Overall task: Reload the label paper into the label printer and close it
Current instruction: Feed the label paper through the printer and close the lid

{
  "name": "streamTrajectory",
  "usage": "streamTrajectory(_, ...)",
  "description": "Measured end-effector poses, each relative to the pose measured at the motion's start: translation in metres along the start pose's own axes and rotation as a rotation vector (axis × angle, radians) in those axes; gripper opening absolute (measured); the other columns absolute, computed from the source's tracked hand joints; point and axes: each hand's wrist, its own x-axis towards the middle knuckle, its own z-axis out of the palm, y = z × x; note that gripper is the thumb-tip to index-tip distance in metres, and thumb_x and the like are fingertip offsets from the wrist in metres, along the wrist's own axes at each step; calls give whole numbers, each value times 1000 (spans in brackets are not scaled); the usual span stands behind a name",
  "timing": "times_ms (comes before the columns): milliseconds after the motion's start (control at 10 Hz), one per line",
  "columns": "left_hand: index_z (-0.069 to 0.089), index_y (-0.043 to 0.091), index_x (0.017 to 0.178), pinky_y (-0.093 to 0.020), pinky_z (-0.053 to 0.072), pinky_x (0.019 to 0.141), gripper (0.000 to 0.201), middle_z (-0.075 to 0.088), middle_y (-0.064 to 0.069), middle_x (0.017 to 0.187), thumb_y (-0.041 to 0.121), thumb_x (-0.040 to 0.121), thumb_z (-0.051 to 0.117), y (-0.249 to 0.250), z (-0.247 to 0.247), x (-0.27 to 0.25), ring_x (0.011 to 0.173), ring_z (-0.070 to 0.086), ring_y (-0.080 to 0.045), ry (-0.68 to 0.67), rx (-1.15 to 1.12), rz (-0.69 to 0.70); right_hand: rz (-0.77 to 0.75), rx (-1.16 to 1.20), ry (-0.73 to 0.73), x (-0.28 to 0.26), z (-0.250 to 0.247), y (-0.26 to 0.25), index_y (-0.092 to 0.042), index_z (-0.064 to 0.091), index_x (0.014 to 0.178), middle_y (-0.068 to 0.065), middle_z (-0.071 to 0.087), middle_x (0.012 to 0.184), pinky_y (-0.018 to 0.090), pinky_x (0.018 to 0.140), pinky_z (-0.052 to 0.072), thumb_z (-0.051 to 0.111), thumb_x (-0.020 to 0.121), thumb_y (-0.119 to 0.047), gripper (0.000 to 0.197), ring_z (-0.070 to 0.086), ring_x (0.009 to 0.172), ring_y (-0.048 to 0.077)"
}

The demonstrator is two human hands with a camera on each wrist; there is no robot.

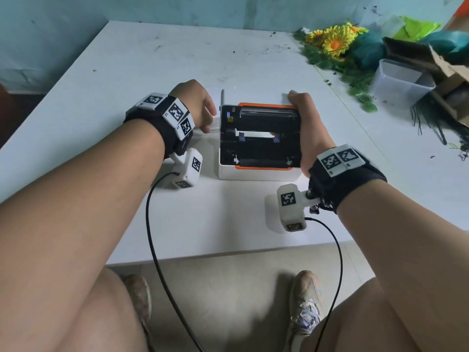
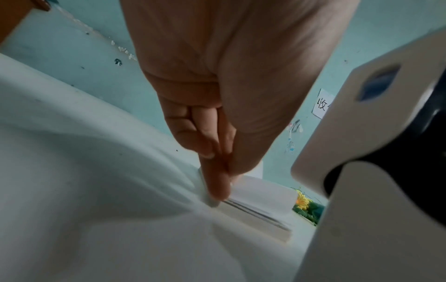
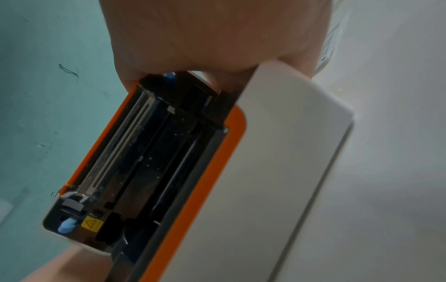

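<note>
The white label printer point(image 1: 256, 174) with orange trim stands on the white table point(image 1: 127, 72), its lid point(image 1: 266, 114) swung open over a black inside. My right hand point(image 1: 302, 118) grips the printer's right side, fingers curled over the open lid's edge point(image 3: 144, 89). In the right wrist view the right hand point(image 3: 169, 63) sits above the printer point(image 3: 289, 152). Left of the printer point(image 2: 362, 124), my left hand point(image 1: 210, 123) pinches a flat white stack of label paper point(image 2: 263, 198) lying on the table. In the left wrist view the left hand point(image 2: 224, 190) has thumb and forefinger on the stack's near end.
Artificial sunflowers point(image 1: 335, 41) and green leaves lie at the table's far right, beside a clear plastic tub point(image 1: 401, 82) and a torn cardboard box point(image 1: 431, 62). The table's front edge point(image 1: 228, 255) runs close to my knees. Black cables hang from both wrist cameras.
</note>
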Motion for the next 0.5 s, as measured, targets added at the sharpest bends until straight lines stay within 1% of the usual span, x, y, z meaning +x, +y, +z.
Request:
streamTrajectory(100, 57, 19, 55, -25, 37, 55, 40, 60, 6, 53, -4, 79, 80, -1, -4, -5, 56, 52, -17, 15, -2, -13, 23, -5, -32, -3, 9, 0, -22, 70, 82, 9, 69, 89, 57, 104, 57, 66, 77, -74, 53, 67, 80, 28)
streamTrajectory(200, 47, 16, 49, -23, 34, 55, 47, 43, 11, 31, -12, 75, 74, -5, -9, -5, 53, 42, -20, 7, -3, 2, 43, -16, -87, -6, 17, 1, -22, 69, 83, 10, 68, 90, 52, 99, 60, 67, 72, -76, 55, 67, 78, 27)
streamTrajectory(300, 57, 12, 55, -21, 49, 59, 41, 57, 1, 47, -18, 78, 72, -15, -13, -9, 53, 57, -25, -35, -125, 1, 55, -7, -128, -8, 22, 1, -22, 68, 88, 9, 68, 93, 58, 101, 58, 67, 79, -74, 53, 69, 81, 28)
streamTrajectory(400, 75, 4, 81, -21, 62, 51, 25, 74, -4, 70, -20, 87, 70, -24, -11, -10, 56, 70, -17, -81, -457, -97, 55, 3, -141, -10, 24, 0, -23, 71, 91, 8, 72, 93, 58, 99, 60, 68, 80, -74, 52, 75, 82, 27)
streamTrajectory(500, 75, 16, 71, -40, 67, 84, 41, 79, -12, 121, -14, 95, 61, -35, -6, -9, 78, 79, -23, -119, -529, -229, 56, -12, -131, -10, 25, 0, -23, 71, 88, 8, 73, 94, 59, 103, 58, 67, 79, -75, 52, 75, 85, 28)
